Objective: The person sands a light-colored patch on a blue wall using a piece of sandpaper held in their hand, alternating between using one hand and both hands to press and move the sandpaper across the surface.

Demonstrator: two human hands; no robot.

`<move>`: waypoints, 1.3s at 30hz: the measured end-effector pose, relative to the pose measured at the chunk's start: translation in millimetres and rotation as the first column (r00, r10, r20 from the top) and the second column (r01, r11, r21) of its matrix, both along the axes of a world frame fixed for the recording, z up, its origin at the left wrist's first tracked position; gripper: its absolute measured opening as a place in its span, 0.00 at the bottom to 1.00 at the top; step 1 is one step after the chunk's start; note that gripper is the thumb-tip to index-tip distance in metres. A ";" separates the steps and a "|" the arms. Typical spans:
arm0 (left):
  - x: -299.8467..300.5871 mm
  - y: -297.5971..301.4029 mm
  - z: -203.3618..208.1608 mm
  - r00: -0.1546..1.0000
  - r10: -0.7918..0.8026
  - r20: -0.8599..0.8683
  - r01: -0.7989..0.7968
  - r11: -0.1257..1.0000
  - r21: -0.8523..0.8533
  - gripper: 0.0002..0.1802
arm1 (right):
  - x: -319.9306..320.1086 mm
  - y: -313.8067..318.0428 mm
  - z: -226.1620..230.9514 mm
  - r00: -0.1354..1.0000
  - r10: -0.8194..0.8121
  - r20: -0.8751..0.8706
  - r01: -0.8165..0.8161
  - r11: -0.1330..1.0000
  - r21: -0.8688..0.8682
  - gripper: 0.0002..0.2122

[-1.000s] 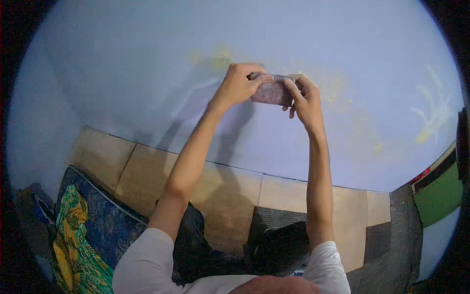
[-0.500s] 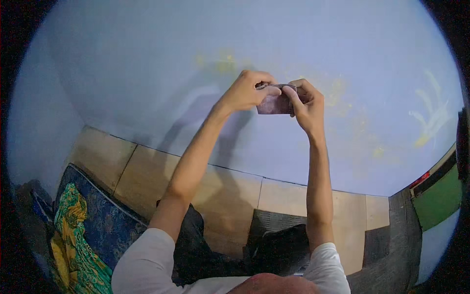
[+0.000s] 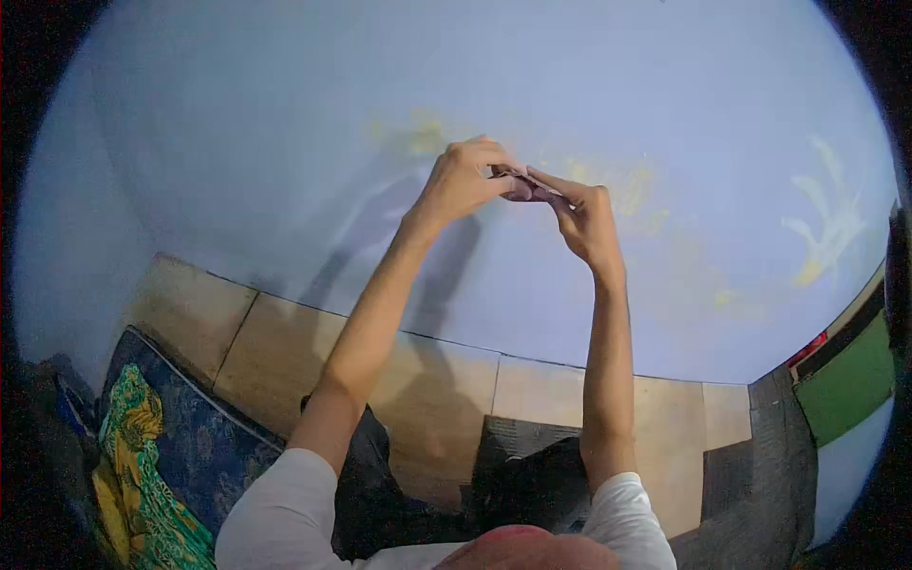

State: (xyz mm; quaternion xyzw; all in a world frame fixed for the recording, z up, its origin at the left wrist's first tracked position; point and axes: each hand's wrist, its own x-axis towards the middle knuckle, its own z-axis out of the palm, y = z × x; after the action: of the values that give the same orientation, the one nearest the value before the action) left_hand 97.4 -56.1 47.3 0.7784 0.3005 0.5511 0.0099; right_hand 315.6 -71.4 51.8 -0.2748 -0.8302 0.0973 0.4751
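Between my two raised hands is a small, stiff-looking brownish-purple sheet (image 3: 525, 191), folded or bent, that looks like sandpaper. My left hand (image 3: 460, 182) pinches its left side between thumb and fingers. On the right side my right hand (image 3: 589, 224) grips it, fingers stretched along the top edge and thumb below. Much of the sheet is hidden by the fingers, and it shows nearly edge-on. Both hands are held up in front of a pale blue wall (image 3: 285, 123) with yellowish worn patches.
Tan floor tiles (image 3: 304, 323) run along the wall's foot. At the lower left lies a dark blue patterned mattress (image 3: 218, 432) with a green and yellow cloth (image 3: 142, 456). Dark matting (image 3: 760, 484) covers the floor at right, beside a green panel (image 3: 845, 389).
The sheet has turned from showing its flat face to nearly edge-on. My right hand has tilted, its fingers now reaching left over the sheet; both hands sit slightly further left.
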 end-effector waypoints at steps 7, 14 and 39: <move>-15.0 -11.2 22.2 0.998 0.032 -0.059 -0.025 0.993 0.118 0.09 | -22.0 -10.3 8.2 0.998 -0.068 -0.016 0.069 0.997 0.037 0.20; -20.1 8.6 12.4 0.992 0.121 -0.039 -0.112 0.975 0.194 0.20 | -27.3 6.4 3.6 0.997 -0.057 -0.055 0.061 0.995 0.083 0.28; -36.3 45.8 -30.7 0.803 0.588 -0.102 -0.594 0.803 -0.045 0.66 | -35.4 90.0 -61.0 0.825 -0.550 -0.134 0.555 0.741 0.379 0.33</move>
State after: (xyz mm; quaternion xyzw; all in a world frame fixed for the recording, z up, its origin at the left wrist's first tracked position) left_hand 61.1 -10.4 16.5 0.6673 0.5484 0.4825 -0.1456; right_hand 280.2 18.6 -9.2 -0.4040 -0.7100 -0.2185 0.5338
